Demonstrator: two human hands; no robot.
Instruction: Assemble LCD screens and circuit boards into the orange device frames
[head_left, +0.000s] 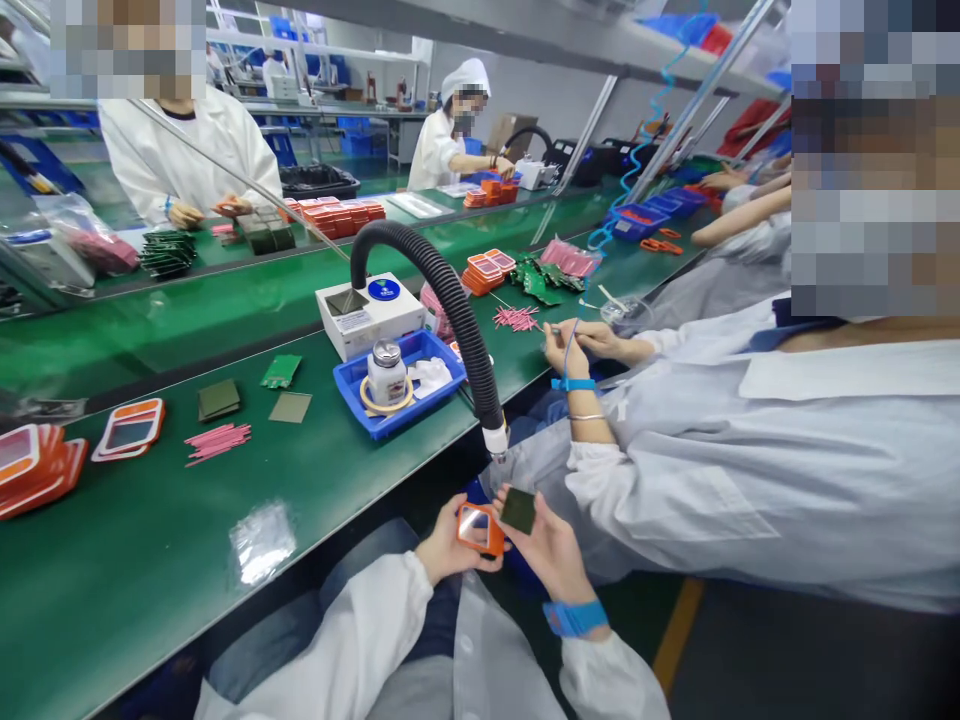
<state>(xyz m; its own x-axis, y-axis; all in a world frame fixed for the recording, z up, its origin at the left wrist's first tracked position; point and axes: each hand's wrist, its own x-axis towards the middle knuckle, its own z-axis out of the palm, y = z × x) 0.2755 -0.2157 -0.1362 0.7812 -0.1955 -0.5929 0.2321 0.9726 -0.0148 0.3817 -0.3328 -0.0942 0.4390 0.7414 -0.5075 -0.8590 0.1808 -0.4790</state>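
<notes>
My left hand [448, 548] grips an orange frame [480, 528] with a clear window, held above my lap. Close beside it on the right, my right hand [553, 545] has a dark green square panel [518, 510] between its fingers; a blue band circles that wrist. The frame and the panel are side by side, and whether they touch is unclear. Just above both hands is the pale nozzle [496, 440] of a black ribbed hose [450, 280].
On the green table [180, 530] lie a plastic bag [262, 542], pink strips [217, 443], green panels [218, 399] and orange frames [41, 468]. A blue tray [360, 415] holds a bottle [387, 372]. A co-worker's hands [577, 345] are close at the right.
</notes>
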